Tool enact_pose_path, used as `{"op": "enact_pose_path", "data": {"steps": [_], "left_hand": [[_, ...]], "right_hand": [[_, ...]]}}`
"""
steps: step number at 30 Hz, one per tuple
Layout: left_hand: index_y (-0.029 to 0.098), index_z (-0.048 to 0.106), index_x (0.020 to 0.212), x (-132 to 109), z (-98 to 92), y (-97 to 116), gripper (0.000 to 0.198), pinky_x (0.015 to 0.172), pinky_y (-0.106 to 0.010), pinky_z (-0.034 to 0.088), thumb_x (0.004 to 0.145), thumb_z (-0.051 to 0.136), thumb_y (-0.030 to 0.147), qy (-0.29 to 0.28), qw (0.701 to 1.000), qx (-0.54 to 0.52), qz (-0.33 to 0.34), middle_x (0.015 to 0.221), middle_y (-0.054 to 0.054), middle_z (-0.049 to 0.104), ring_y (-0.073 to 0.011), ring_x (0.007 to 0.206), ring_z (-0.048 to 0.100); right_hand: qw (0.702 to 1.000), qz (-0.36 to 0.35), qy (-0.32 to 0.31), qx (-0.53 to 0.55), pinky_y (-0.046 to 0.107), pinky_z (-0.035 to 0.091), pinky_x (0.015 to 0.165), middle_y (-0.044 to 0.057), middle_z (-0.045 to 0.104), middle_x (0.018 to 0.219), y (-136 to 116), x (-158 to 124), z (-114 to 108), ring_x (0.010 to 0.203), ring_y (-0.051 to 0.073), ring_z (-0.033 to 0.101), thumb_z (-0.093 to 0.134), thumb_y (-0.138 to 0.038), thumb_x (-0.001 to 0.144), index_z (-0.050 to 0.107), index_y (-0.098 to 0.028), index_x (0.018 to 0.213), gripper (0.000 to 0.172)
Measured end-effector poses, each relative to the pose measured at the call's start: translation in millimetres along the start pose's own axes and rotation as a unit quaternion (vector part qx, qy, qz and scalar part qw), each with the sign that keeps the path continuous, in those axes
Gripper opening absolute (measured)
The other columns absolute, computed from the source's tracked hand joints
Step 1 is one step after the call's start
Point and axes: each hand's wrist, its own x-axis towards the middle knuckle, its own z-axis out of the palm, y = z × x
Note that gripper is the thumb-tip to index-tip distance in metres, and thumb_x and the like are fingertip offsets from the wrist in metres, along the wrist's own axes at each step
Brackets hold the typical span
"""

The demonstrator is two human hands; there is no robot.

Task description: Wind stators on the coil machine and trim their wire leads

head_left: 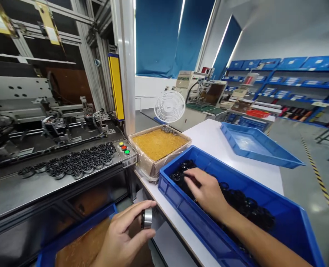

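Observation:
My left hand (127, 231) is low in front of the bench, thumb and fingers pinched round a small round metal part (147, 218). My right hand (205, 191) reaches into a blue plastic bin (178, 205) on the white table (209, 139). Its fingers are curled down among several black ring-shaped parts (245, 205) that fill the bin's floor; whether they grip one is hidden.
Rows of black round parts (75, 163) lie on the metal machine bench at left, beside a button panel (125, 147). A cardboard box of yellow material (157, 144), a white fan (169, 106), an empty blue tray (253, 146) and blue shelving (286, 79) lie beyond. Another blue bin (78, 228) sits below.

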Motion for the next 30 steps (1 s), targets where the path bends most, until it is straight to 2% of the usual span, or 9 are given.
{"op": "enact_pose_path", "data": {"steps": [2, 4, 5, 8, 12, 15, 19, 24, 30], "left_hand": [[0.026, 0.075, 0.11, -1.2, 7.8, 0.1, 0.04, 0.079, -0.024, 0.058, 0.07, 0.081, 0.024, -0.032, 0.991, -0.113, -0.059, 0.109, -0.009, 0.076, -0.0218, 0.091, 0.073], [0.023, 0.074, 0.111, -3.4, 18.3, -0.6, 0.043, 0.079, -0.027, 0.058, 0.069, 0.082, 0.026, -0.056, 0.959, -0.249, -0.127, 0.11, -0.011, 0.075, -0.0218, 0.09, 0.073], [0.022, 0.074, 0.11, -4.6, 23.7, -1.2, 0.047, 0.081, -0.028, 0.058, 0.065, 0.085, 0.027, -0.064, 0.938, -0.303, -0.157, 0.109, -0.011, 0.075, -0.0226, 0.091, 0.073], [0.019, 0.076, 0.105, -7.5, 36.9, -3.8, 0.056, 0.082, -0.028, 0.057, 0.051, 0.092, 0.021, -0.075, 0.904, -0.367, -0.205, 0.1, -0.01, 0.078, -0.0235, 0.092, 0.073], [0.021, 0.075, 0.106, -8.9, 42.0, -8.8, 0.052, 0.081, -0.027, 0.058, 0.056, 0.089, 0.012, -0.097, 0.918, -0.345, -0.169, 0.098, -0.008, 0.078, -0.0224, 0.09, 0.074], [0.022, 0.075, 0.107, -9.3, 39.0, -10.5, 0.051, 0.08, -0.026, 0.06, 0.059, 0.087, 0.011, -0.08, 0.937, -0.31, -0.137, 0.099, -0.007, 0.078, -0.0227, 0.089, 0.074], [0.018, 0.075, 0.106, -7.9, 34.7, -7.2, 0.054, 0.083, -0.028, 0.06, 0.054, 0.089, 0.012, -0.05, 0.951, -0.275, -0.135, 0.101, -0.01, 0.078, -0.0265, 0.094, 0.074], [0.019, 0.076, 0.099, -3.8, 35.0, 0.0, 0.052, 0.077, -0.023, 0.06, 0.05, 0.089, 0.008, -0.058, 0.943, -0.302, -0.124, 0.092, -0.008, 0.079, -0.023, 0.086, 0.075], [0.021, 0.077, 0.098, 0.0, 35.0, 3.9, 0.052, 0.072, -0.018, 0.059, 0.051, 0.086, 0.001, -0.058, 0.93, -0.343, -0.119, 0.087, -0.005, 0.079, -0.02, 0.082, 0.075]], "right_hand": [[0.972, -0.163, 0.061, 0.16, 0.032, 0.054, 0.081, 0.009, 0.062, 0.1, -35.3, -24.0, -10.0, 0.094, 0.018, 0.062, 0.053, -0.015, 0.092, 0.064, -0.017, 0.107, 0.019], [0.932, -0.252, 0.073, 0.252, 0.028, 0.055, 0.075, 0.008, 0.061, 0.097, -61.1, -44.7, -12.0, 0.089, 0.016, 0.061, 0.054, -0.006, 0.087, 0.061, -0.018, 0.113, 0.029], [0.92, -0.267, 0.072, 0.277, 0.028, 0.055, 0.074, 0.008, 0.061, 0.097, -68.8, -51.8, -10.4, 0.088, 0.016, 0.061, 0.055, -0.003, 0.085, 0.059, -0.018, 0.115, 0.033], [0.913, -0.26, 0.08, 0.305, 0.031, 0.055, 0.073, 0.009, 0.063, 0.095, -73.8, -60.3, -0.6, 0.087, 0.017, 0.061, 0.055, -0.001, 0.082, 0.056, -0.017, 0.112, 0.034], [0.914, -0.261, 0.097, 0.296, 0.033, 0.054, 0.073, 0.009, 0.062, 0.094, -66.3, -58.7, 5.2, 0.086, 0.018, 0.06, 0.055, 0.001, 0.081, 0.056, -0.017, 0.111, 0.035], [0.904, -0.289, 0.084, 0.303, 0.037, 0.055, 0.078, 0.012, 0.061, 0.102, -66.1, -58.0, 2.2, 0.092, 0.021, 0.06, 0.056, -0.001, 0.076, 0.055, -0.014, 0.117, 0.042], [0.901, -0.316, 0.079, 0.285, 0.039, 0.057, 0.083, 0.015, 0.061, 0.108, -66.9, -57.2, 1.6, 0.1, 0.023, 0.06, 0.059, -0.004, 0.075, 0.051, -0.012, 0.124, 0.05], [0.905, -0.338, 0.111, 0.233, 0.042, 0.057, 0.079, 0.015, 0.063, 0.102, -63.9, -54.7, 3.5, 0.094, 0.024, 0.061, 0.063, -0.013, 0.08, 0.051, -0.01, 0.124, 0.046], [0.903, -0.369, 0.113, 0.188, 0.041, 0.057, 0.083, 0.015, 0.062, 0.103, -64.0, -52.3, -1.3, 0.098, 0.023, 0.059, 0.059, -0.008, 0.084, 0.052, -0.009, 0.123, 0.04]]}}
